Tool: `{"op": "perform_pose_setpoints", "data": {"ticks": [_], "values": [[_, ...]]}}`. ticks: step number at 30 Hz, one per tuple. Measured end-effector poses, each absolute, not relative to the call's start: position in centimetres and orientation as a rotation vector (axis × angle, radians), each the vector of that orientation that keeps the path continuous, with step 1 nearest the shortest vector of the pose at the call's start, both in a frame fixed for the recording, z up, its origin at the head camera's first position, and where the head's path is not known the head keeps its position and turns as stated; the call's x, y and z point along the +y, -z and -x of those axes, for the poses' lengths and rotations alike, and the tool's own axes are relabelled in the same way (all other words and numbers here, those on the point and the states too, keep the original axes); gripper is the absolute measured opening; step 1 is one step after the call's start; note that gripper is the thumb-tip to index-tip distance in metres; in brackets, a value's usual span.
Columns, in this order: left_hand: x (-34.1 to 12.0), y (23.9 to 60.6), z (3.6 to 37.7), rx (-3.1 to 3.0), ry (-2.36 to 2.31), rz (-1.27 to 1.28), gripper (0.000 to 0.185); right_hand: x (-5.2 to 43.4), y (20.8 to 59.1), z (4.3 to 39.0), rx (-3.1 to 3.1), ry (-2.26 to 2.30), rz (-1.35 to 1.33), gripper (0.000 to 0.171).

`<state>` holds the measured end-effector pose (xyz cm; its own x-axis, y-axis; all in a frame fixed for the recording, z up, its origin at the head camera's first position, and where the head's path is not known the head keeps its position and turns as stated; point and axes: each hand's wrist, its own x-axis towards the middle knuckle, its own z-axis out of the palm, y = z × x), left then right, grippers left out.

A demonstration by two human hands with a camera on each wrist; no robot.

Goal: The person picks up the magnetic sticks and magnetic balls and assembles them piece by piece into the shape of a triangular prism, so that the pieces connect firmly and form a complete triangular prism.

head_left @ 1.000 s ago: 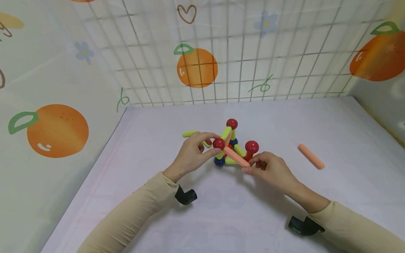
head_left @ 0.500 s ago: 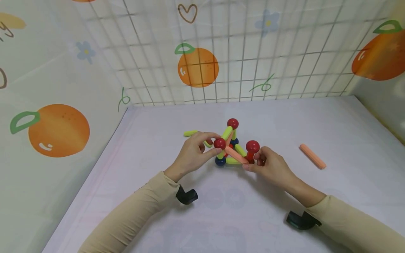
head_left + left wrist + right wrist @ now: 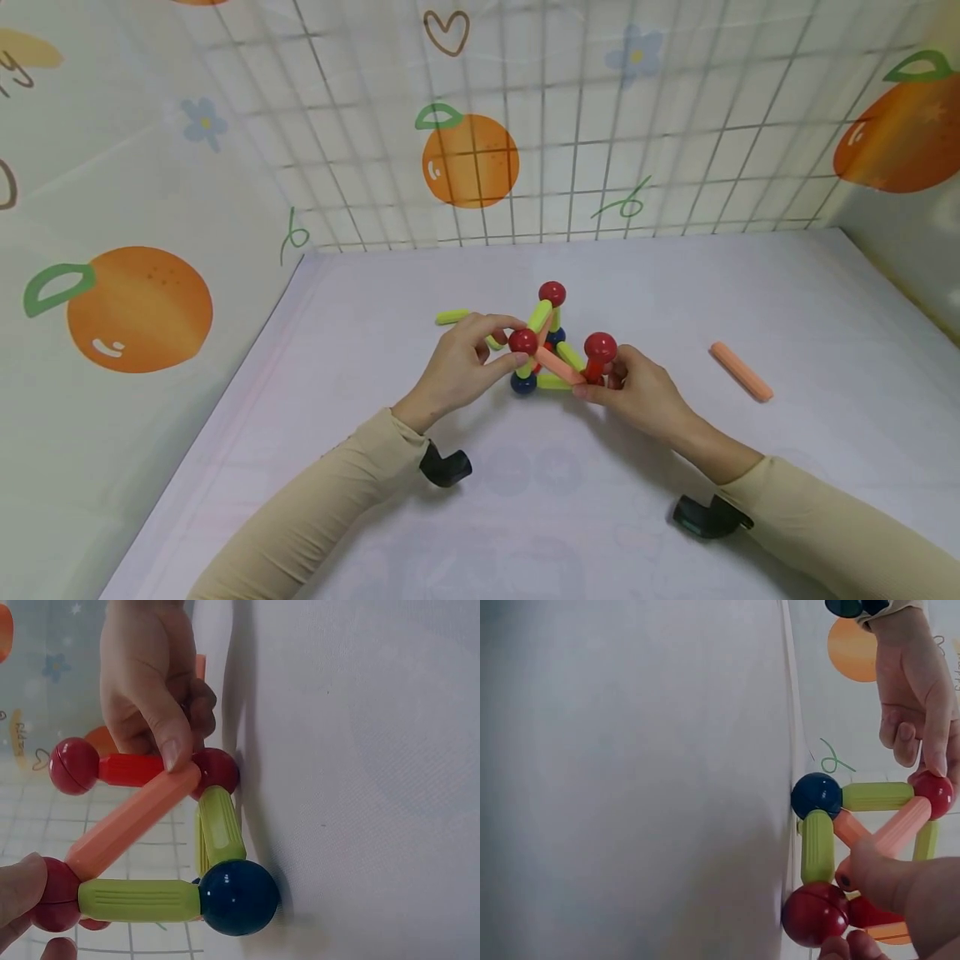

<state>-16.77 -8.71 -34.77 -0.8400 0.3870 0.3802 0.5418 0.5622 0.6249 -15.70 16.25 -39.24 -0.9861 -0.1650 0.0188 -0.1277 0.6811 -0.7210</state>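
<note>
A small frame of yellow-green sticks, red balls and blue balls stands on the white table. My left hand pinches the upper left red ball between thumb and forefinger. An orange stick slants down from that ball. My right hand pinches its lower end beside a red stick topped by a red ball. In the left wrist view the orange stick ends at a low red ball. The right wrist view shows my thumb on the stick.
A loose orange stick lies to the right of the frame, and a loose yellow-green stick lies behind my left hand. Printed sheets and a wire grid wall in the table on three sides.
My right hand has drawn the orange stick's lower end in towards the frame's base. The left hand has kept its hold on the red ball.
</note>
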Motion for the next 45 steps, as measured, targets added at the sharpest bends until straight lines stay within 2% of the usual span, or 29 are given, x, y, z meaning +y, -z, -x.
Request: {"op": "perform_pose_setpoints", "data": {"ticks": [8, 15, 28, 45], "values": [[-8.6, 34.8, 16.7, -2.588, 1.14, 0.773, 0.034, 16.1, 39.4, 16.0, 2.846, 1.218, 0.255, 0.049], [-8.6, 34.9, 16.8, -2.595, 1.135, 0.773, 0.033, 16.2, 39.3, 16.3, 2.882, 1.188, 0.253, 0.041], [-8.6, 34.9, 16.8, -2.609, 1.141, 0.757, 0.039, 17.2, 36.0, 14.7, 2.97, 1.321, 0.321, 0.054], [-8.7, 35.3, 16.9, -2.637, 1.142, 0.741, 0.038, 16.7, 35.9, 14.5, 2.987, 1.378, 0.396, 0.047]]}}
